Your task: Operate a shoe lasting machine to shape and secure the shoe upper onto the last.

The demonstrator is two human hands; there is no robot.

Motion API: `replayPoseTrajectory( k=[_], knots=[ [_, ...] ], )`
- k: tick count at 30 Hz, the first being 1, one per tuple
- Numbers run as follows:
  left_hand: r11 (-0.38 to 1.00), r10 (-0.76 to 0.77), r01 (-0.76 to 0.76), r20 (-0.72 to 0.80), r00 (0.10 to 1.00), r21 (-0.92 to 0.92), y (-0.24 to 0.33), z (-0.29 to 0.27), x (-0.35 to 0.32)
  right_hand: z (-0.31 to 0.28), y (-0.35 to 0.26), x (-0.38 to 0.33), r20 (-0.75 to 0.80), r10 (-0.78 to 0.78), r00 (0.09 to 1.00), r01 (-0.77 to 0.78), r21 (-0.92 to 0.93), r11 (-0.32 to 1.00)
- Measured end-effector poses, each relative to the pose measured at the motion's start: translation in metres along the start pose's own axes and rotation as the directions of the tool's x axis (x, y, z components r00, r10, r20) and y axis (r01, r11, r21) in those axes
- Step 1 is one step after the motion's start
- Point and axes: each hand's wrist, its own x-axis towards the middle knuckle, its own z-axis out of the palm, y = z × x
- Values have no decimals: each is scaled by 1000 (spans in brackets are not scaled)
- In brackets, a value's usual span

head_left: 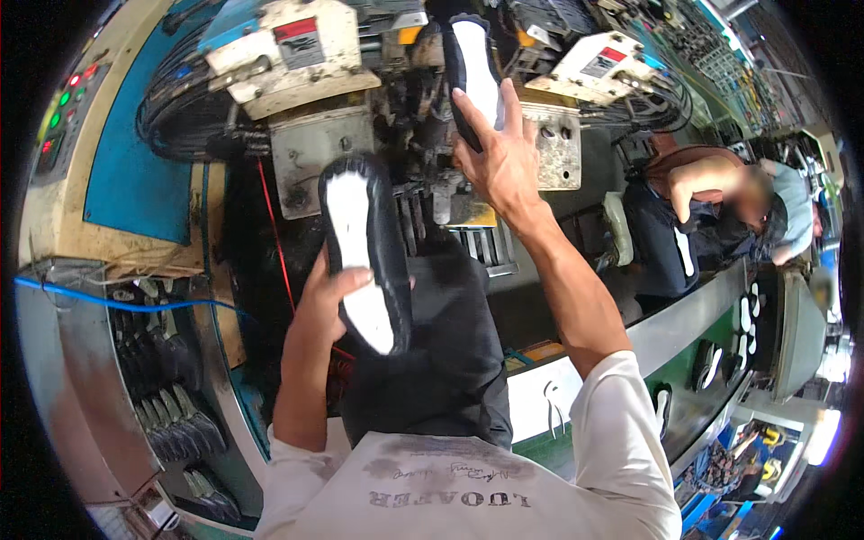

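Up at the machine (342,135), my right hand (504,162) holds one black shoe w/ white insole (475,72) against the clamps. Left hand (333,297) grips a second shoe (364,247) lower, over my lap. Risk, I think: fingers are near the metal parts, so a pinch is possible; the left grip is only at the heel end, so the shoe may tip.
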Motion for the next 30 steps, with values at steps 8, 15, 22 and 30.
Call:
replayPoseTrajectory(
  k=[8, 15, 22, 30],
  knots=[
    [984, -16, 35, 105, 994, -174, -38, -30, -42, 29, -10, -9, -74, -79, 994, 73, -83, 994],
    [936, -73, 166, 292, 954, -311, -57, -20, -15, 42, 3, -4, -206, -262, 943, 249, -88, 965],
    [951, -184, 215, 151, 971, -223, -85, -18, 3, 61, 17, 71, -270, -277, 922, 255, -114, 960],
    [922, -286, 304, 104, 952, -240, -116, -39, 25, 86, 33, 153, -319, -285, 904, 213, -243, 946]
  ],
)
